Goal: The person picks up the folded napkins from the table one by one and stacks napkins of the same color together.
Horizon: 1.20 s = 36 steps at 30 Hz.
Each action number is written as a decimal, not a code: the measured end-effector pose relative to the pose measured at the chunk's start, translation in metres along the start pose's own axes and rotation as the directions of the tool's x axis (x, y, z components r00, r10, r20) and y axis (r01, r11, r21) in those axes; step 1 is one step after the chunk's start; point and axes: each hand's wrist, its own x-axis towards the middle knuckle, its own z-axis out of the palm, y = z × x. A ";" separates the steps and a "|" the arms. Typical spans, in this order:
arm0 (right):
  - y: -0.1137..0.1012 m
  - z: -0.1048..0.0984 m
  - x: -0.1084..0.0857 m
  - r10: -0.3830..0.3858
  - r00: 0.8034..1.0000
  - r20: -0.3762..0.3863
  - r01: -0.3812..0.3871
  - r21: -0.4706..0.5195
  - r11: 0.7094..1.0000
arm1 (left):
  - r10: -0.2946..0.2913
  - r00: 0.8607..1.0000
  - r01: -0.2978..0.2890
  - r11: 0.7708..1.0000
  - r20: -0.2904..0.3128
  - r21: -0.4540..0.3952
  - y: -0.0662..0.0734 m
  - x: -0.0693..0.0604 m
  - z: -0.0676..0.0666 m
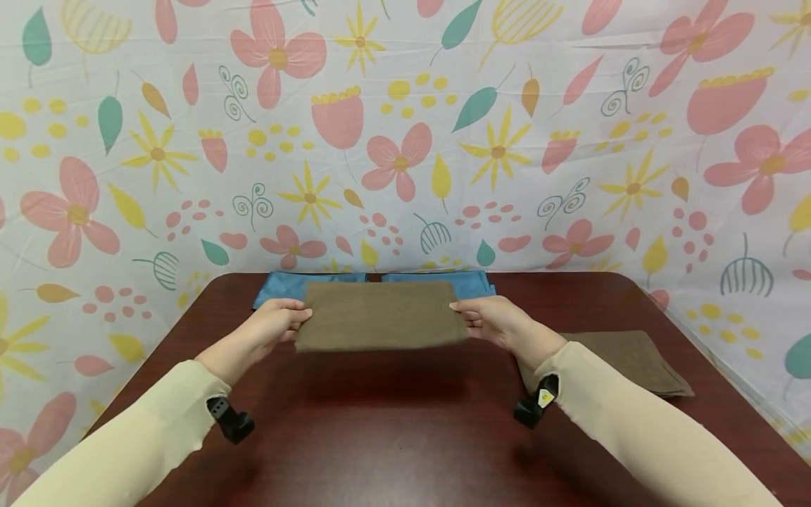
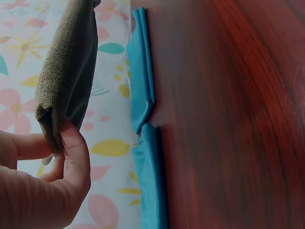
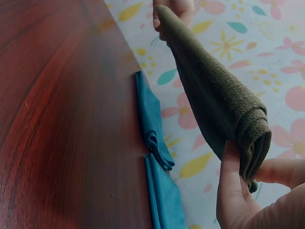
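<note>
A folded brown cloth [image 1: 380,317] is held up above the table, stretched between both hands. My left hand [image 1: 279,325] pinches its left edge between thumb and fingers, and my right hand [image 1: 494,320] pinches the right edge the same way. In the right wrist view the brown cloth [image 3: 214,81] shows several stacked layers at its end, close to the right thumb. The left wrist view shows the cloth [image 2: 66,62] gripped by the left fingertips, well off the table surface.
Two folded blue cloths, a left one [image 1: 269,289] and a right one [image 1: 478,283], lie along the table's back edge, partly covered by the held cloth. Another folded brown cloth [image 1: 624,359] lies at the right of the dark red table [image 1: 393,436]. A flowered sheet [image 1: 405,91] hangs behind.
</note>
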 end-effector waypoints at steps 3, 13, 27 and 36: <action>-0.001 -0.004 -0.002 -0.006 1.000 -0.013 0.006 -0.026 1.000 | -0.002 1.000 0.003 1.000 0.004 -0.016 0.001 0.000 0.003; -0.011 -0.020 -0.013 -0.025 0.999 -0.026 0.024 -0.047 0.999 | -0.011 1.000 0.013 0.995 0.016 -0.095 0.010 0.004 0.015; -0.015 -0.042 -0.025 -0.027 1.000 0.008 0.028 -0.095 0.995 | -0.009 1.000 0.013 0.985 0.022 -0.174 0.018 0.007 0.031; -0.015 -0.060 -0.032 -0.053 0.998 0.020 0.054 -0.046 0.998 | 0.009 0.999 -0.002 0.978 0.032 -0.210 0.023 0.009 0.048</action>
